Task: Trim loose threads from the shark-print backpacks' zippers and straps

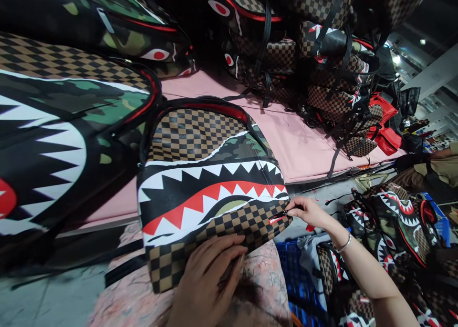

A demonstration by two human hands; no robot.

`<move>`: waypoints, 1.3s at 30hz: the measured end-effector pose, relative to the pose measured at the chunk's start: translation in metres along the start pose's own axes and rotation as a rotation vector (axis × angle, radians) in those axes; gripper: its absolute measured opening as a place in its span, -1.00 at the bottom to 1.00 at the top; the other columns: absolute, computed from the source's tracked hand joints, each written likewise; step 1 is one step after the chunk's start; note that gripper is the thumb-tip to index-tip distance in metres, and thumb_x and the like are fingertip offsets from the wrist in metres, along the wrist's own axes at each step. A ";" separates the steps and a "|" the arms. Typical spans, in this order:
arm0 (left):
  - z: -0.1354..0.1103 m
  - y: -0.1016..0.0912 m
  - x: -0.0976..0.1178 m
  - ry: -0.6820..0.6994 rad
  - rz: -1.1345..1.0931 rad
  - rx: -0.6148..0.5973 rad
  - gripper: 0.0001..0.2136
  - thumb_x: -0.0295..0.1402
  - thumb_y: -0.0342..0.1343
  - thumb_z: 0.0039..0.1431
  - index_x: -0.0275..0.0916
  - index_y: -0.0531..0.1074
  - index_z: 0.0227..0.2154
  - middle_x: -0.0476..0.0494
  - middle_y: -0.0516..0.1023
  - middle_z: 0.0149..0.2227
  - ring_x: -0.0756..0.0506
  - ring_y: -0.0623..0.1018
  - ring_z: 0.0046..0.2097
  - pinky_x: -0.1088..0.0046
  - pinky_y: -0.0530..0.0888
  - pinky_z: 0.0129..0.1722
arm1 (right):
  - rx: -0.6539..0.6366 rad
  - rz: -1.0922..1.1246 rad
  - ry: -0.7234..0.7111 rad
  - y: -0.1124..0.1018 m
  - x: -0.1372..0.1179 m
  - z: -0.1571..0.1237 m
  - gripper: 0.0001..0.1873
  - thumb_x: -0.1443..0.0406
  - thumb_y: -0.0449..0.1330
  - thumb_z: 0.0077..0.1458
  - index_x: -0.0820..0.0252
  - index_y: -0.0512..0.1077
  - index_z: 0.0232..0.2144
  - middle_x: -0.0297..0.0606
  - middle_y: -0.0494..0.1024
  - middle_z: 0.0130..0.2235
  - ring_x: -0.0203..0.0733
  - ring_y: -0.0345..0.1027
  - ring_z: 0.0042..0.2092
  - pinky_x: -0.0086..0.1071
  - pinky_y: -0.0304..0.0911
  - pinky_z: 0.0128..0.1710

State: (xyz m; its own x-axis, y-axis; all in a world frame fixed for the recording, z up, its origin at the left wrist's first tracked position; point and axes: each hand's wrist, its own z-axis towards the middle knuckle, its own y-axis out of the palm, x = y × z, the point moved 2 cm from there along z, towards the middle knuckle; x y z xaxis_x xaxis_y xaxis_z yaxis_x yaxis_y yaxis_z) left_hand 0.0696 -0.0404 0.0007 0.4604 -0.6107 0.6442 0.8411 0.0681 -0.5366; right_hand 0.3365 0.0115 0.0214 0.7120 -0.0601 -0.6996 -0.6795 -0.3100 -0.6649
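A backpack (200, 189) with a brown-and-black checkered print, camouflage patches and a toothed shark mouth leans over the lap in the middle. My left hand (211, 274) lies against its lower checkered edge, fingers stretched out and slightly bent; the thumb is mostly hidden. At the bag's lower right corner, my right hand (304, 211) pinches a small black pointed thing (281, 216), too small to name. Its tip is beside a short red-and-white strip on the checkered panel. A bracelet circles the right wrist.
Larger shark-print backpacks (46, 141) stand close on the left. More bags (332, 79) are piled at the back of the pink-covered table (296, 146). A blue crate (296, 274) and a heap of backpacks (390, 222) are on the right, near another person's sleeve (443, 169).
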 end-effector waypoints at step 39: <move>0.054 0.093 0.038 0.216 0.376 -0.185 -0.82 -0.49 -0.07 0.16 -0.25 0.35 -0.52 -0.09 0.37 -0.54 -0.12 0.33 -0.44 0.36 0.16 -0.43 | 0.986 0.131 -0.132 0.107 0.041 -0.072 -0.86 0.33 0.01 0.13 0.15 0.35 -0.27 -0.24 0.44 -0.30 -0.19 0.31 -0.23 -0.28 0.23 -0.21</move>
State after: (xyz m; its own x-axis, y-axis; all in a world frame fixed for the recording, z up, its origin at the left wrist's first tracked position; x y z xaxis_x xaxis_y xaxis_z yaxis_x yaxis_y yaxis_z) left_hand 0.1807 -0.0150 0.0045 0.6378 -0.7218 0.2688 0.5533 0.1866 -0.8118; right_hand 0.3057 -0.0924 -0.0596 0.6364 0.0872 -0.7664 -0.6371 0.6195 -0.4585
